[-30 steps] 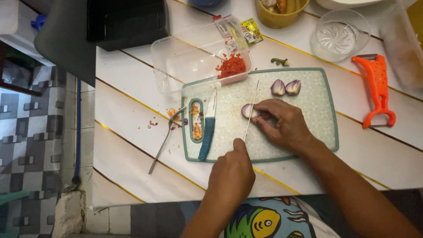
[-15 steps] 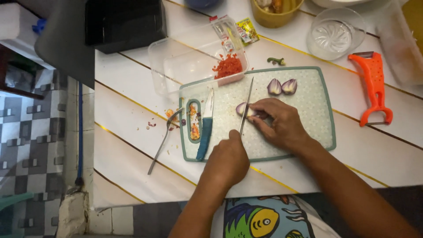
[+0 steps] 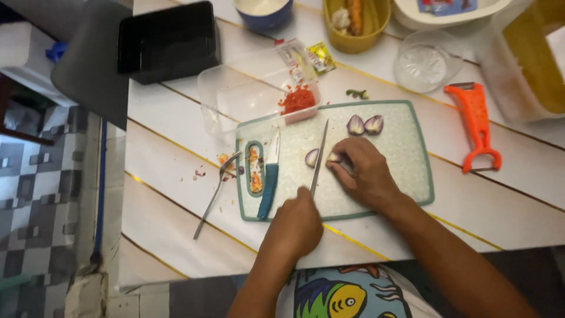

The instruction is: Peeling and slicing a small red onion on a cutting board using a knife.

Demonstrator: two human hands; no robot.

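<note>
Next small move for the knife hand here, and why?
Probably press the knife straight down: its blade sits between a cut shallot slice and the shallot piece pinned by the right hand, with the left hand gripping the handle.

The left hand (image 3: 294, 227) is curling into a closed fist, knuckles up, forearm reaching in from below. The right hand (image 3: 366, 174) is lying palm-down, fingertips (image 3: 334, 158) bunching and pressing downward, forearm angling in from the lower right.
</note>
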